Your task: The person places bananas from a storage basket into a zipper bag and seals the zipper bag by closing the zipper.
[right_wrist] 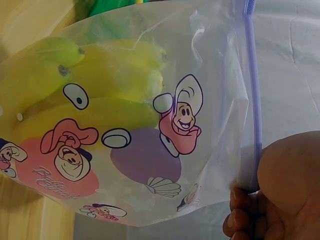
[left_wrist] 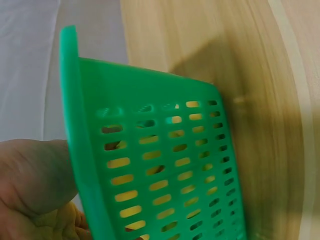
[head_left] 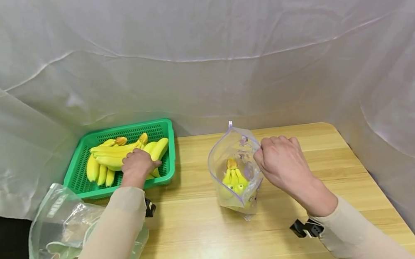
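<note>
My left hand (head_left: 138,165) reaches into the green plastic basket (head_left: 172,147), over bunches of yellow bananas (head_left: 107,160). Its thumb points to the right, while the basket wall hides most of the fingers in the left wrist view; I cannot tell whether they grip a bunch. At the middle of the table stands a clear zip bag (head_left: 223,196) with purple edging and cartoon prints, its mouth spread apart. My right hand (head_left: 282,162) pinches the bag's right edge between thumb and curled fingers. Inside the bag lie bananas (right_wrist: 115,75), stem end up in the head view.
Another clear plastic bag (head_left: 66,222) with pale green parts lies at the left front, partly under my left forearm. Grey-white sheeting (head_left: 203,84) hangs behind and beside the wooden table (head_left: 200,247).
</note>
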Demonstrator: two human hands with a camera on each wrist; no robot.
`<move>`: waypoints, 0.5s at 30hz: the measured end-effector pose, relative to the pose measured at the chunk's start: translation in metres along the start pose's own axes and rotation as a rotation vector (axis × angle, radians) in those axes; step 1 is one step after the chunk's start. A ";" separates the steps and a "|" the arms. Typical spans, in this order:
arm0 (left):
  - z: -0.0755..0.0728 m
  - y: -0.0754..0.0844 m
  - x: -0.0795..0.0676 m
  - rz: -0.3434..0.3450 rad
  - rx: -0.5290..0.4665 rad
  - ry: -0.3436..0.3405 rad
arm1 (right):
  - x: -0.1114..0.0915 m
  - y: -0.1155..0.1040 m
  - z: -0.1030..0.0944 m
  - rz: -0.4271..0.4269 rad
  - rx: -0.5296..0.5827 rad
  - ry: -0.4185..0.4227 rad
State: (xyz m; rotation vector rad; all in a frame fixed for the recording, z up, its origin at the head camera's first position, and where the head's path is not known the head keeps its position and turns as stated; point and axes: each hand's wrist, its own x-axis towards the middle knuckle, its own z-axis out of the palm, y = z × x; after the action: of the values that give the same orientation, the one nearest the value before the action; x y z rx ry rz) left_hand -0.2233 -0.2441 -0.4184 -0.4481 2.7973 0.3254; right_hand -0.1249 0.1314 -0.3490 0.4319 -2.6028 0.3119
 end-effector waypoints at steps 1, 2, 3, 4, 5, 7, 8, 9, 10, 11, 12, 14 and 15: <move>0.001 0.000 0.001 0.001 -0.001 0.003 | 0.000 0.000 0.000 0.001 0.000 0.000; 0.001 -0.001 0.002 0.005 -0.003 0.006 | 0.000 0.000 0.000 0.001 0.001 -0.001; 0.002 -0.001 0.003 0.009 -0.006 0.010 | -0.001 0.000 0.000 0.003 0.001 -0.002; 0.003 -0.002 0.004 0.014 -0.013 0.015 | -0.001 0.000 0.000 0.004 0.001 -0.003; 0.003 -0.002 0.005 0.018 -0.020 0.022 | -0.001 0.001 0.000 0.005 0.002 -0.003; 0.005 -0.002 0.006 0.028 -0.039 0.042 | -0.001 0.001 0.001 0.008 0.003 -0.004; 0.005 -0.003 0.007 0.032 -0.049 0.053 | -0.001 0.001 0.001 0.008 0.004 -0.003; 0.005 -0.003 0.007 0.035 -0.056 0.065 | -0.002 0.001 0.001 0.008 0.004 -0.003; 0.006 -0.003 0.007 0.037 -0.063 0.074 | -0.002 0.001 0.001 0.007 0.004 -0.002; 0.006 -0.003 0.007 0.040 -0.065 0.079 | -0.002 0.001 0.001 0.005 0.004 0.000; 0.007 -0.003 0.008 0.041 -0.066 0.082 | -0.002 0.001 0.001 0.005 0.003 0.001; 0.007 -0.003 0.008 0.039 -0.061 0.078 | -0.002 0.001 0.001 0.005 0.001 0.003; 0.007 -0.003 0.008 0.042 -0.050 0.068 | -0.003 0.002 0.001 0.005 0.000 0.004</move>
State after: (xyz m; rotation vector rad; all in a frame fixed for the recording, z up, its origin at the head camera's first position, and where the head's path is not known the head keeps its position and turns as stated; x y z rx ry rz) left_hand -0.2278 -0.2467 -0.4281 -0.4200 2.8735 0.3975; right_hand -0.1238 0.1331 -0.3515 0.4242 -2.6008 0.3144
